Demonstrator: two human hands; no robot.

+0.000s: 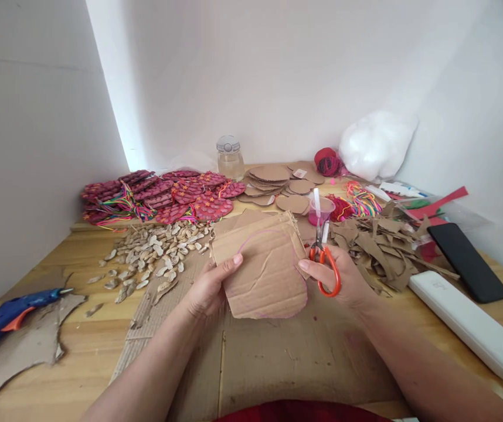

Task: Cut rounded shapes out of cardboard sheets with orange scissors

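A piece of brown cardboard (264, 269) with a faint purple curved line drawn on it is held up in front of me. My left hand (214, 287) grips its left edge, thumb on the face and fingers behind. At the right edge, my right hand (335, 269) has orange-handled scissors (330, 275) hooked on it, blades pointing up and away. The thumb of that hand also rests by the cardboard's right edge. Along the lower right, the cardboard follows a rounded cut. Below lies a large cardboard sheet (278, 363) on the wooden table.
Peanut shells (163, 252) and decorated red pieces (167, 196) lie at the left, beyond a blue glue gun (9, 316). Cardboard discs (269, 174) and a jar (229, 161) stand at the back. Cardboard scraps (379, 243), a black phone (469, 261) and a white device (471, 328) lie right.
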